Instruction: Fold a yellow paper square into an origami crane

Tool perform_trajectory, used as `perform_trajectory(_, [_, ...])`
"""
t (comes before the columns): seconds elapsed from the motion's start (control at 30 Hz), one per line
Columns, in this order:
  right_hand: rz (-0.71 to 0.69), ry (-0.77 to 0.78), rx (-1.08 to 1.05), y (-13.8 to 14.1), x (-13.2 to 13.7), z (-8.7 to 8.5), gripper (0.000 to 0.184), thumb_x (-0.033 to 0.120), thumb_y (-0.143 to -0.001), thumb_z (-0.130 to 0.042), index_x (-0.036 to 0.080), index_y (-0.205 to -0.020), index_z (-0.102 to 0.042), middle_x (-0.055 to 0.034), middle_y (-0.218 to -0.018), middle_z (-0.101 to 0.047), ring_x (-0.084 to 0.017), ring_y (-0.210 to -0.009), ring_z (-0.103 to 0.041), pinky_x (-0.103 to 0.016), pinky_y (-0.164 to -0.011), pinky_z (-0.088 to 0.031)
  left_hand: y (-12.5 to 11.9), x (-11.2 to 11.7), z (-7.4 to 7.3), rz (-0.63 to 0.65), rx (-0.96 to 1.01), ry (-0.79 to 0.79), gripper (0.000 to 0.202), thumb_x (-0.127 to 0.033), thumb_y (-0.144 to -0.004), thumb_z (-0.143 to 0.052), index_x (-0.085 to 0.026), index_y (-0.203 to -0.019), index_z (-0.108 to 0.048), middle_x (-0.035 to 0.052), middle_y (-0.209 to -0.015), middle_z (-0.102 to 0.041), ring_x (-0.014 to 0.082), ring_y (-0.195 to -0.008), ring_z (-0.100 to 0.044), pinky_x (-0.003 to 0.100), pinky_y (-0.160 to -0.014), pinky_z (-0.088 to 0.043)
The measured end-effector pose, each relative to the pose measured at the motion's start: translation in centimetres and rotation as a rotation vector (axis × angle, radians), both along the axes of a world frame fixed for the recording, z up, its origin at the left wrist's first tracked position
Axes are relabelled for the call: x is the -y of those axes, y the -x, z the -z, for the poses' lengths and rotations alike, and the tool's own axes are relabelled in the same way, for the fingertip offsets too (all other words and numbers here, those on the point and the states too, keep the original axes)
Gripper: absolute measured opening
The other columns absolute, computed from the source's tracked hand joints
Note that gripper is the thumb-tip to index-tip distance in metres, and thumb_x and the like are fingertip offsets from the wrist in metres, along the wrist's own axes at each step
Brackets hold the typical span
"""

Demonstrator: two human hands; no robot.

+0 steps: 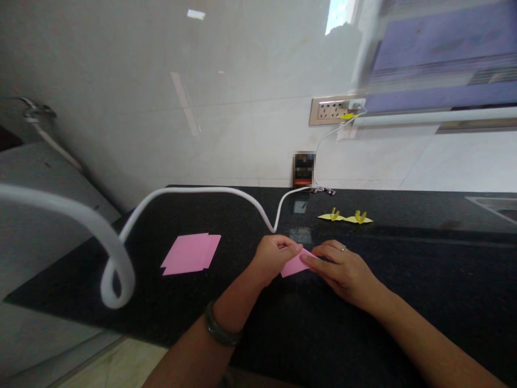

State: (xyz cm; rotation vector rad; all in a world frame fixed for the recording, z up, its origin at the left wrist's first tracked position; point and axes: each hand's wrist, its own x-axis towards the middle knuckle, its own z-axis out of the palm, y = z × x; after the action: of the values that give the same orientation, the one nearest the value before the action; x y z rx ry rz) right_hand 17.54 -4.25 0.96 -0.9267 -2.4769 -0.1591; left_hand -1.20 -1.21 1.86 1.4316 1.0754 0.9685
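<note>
A sheet of pink paper (298, 265) is held between my two hands, just above or on the dark countertop. My left hand (274, 257) is closed on its left upper edge, the thumb lying along the top. My right hand (341, 269), with a ring on one finger, grips the right edge with thumb and forefinger. Part of the sheet is hidden behind the fingers. Further left lie more pink paper squares (191, 253), overlapping out of line. Behind my right hand stand two folded yellow paper cranes (333, 215), (358, 217), wings spread.
A thick white flexible stalk (210, 189) loops across the left and back of the black countertop (250, 323). A phone-like device (304, 170) leans on the wall below a socket panel (327, 110) with a plugged cable. The edge of a sink (490, 203) shows at right.
</note>
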Motion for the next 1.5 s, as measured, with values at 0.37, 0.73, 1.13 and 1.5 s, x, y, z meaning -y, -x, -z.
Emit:
perform_trajectory(0.37, [0.181,0.299,-0.512,1.5,0.8,-0.4,0.018,0.025,-0.077,-0.05,0.018,-0.093,-0.056,-0.0066,-0.087,-0.059,-0.017,-0.079,-0.055,-0.027,-0.064,-0.046,-0.1,0.3,0.1,0.058,-0.039,-0.052,0.018,-0.028,-0.064,-0.059,-0.011,-0.065,-0.058,-0.0005,-0.056,-0.052,0.007,-0.05,-0.043,0.019,-0.047,-0.031])
perform_trajectory(0.73, [0.152,0.384,-0.565,2.4,0.5,-0.2,0.015,0.018,-0.077,-0.046,0.018,-0.071,-0.06,-0.0027,-0.067,-0.06,-0.015,-0.065,-0.054,-0.027,-0.06,-0.042,-0.7,0.9,0.2,0.093,-0.001,-0.063,0.015,-0.026,-0.064,-0.058,-0.011,-0.064,-0.061,0.0016,-0.059,-0.055,0.0088,-0.053,-0.046,0.02,-0.049,-0.034])
perform_trajectory(1.13, [0.299,0.529,-0.607,0.7,-0.1,-0.4,0.014,0.021,-0.07,-0.049,0.016,-0.062,-0.06,-0.0013,-0.06,-0.059,-0.014,-0.057,-0.053,-0.025,-0.056,-0.04,-0.3,0.2,-0.3,-0.107,0.155,0.023,0.017,-0.026,-0.059,-0.064,-0.011,-0.06,-0.058,-0.0012,-0.052,-0.052,0.0064,-0.047,-0.042,0.02,-0.047,-0.031])
perform_trajectory(1.5, [0.306,0.9,-0.956,0.4,-0.5,-0.6,0.026,0.039,-0.071,-0.054,0.016,-0.083,-0.059,-0.0038,-0.073,-0.059,-0.014,-0.065,-0.053,-0.023,-0.051,-0.042,-0.6,0.5,0.1,-0.059,0.215,0.177,0.022,-0.03,-0.058,-0.065,-0.011,-0.062,-0.055,-0.0021,-0.052,-0.051,0.0055,-0.044,-0.041,0.019,-0.044,-0.029])
